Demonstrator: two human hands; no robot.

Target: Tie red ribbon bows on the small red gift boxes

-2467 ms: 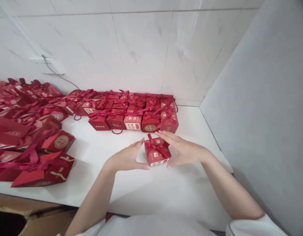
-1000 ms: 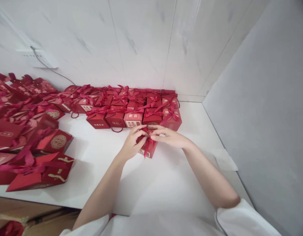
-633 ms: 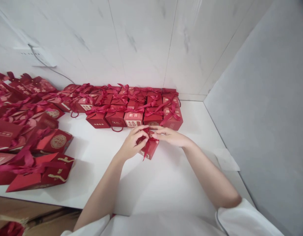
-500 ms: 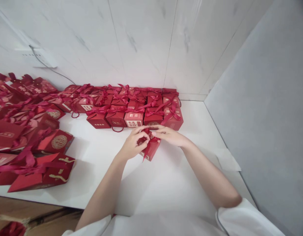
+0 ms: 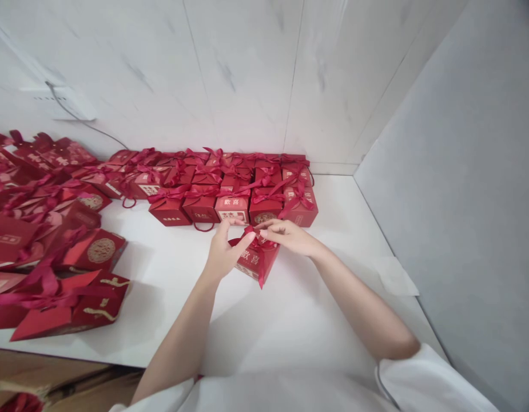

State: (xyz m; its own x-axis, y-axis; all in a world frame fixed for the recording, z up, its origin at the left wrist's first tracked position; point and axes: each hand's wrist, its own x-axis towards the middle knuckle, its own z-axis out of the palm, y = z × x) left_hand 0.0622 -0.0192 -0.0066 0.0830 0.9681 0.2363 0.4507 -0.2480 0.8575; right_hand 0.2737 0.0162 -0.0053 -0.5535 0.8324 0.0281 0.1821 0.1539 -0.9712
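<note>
A small red gift box (image 5: 259,263) with pale lettering sits turned at an angle on the white table in front of me. A red ribbon (image 5: 261,258) lies over its top, one tail hanging down the front. At the box's left, my left hand (image 5: 223,250) has its thumb stretched to the ribbon and its fingers apart from the thumb, behind the box. From the right, my right hand (image 5: 290,237) pinches the ribbon at the top of the box. Its fingertips are partly hidden among the ribbon folds.
Rows of ribbon-tied red boxes (image 5: 167,213) stand just behind my hands, against the marbled wall (image 5: 247,74). More red boxes (image 5: 92,306) crowd the table's left side. A grey panel (image 5: 470,189) borders the right, with a white sheet (image 5: 399,276) near it.
The box has turned so its lettered face shows more towards me. My left thumb and fingers, curled together before, have spread apart. The ribbon tail has shifted right; my right hand stays at the ribbon.
</note>
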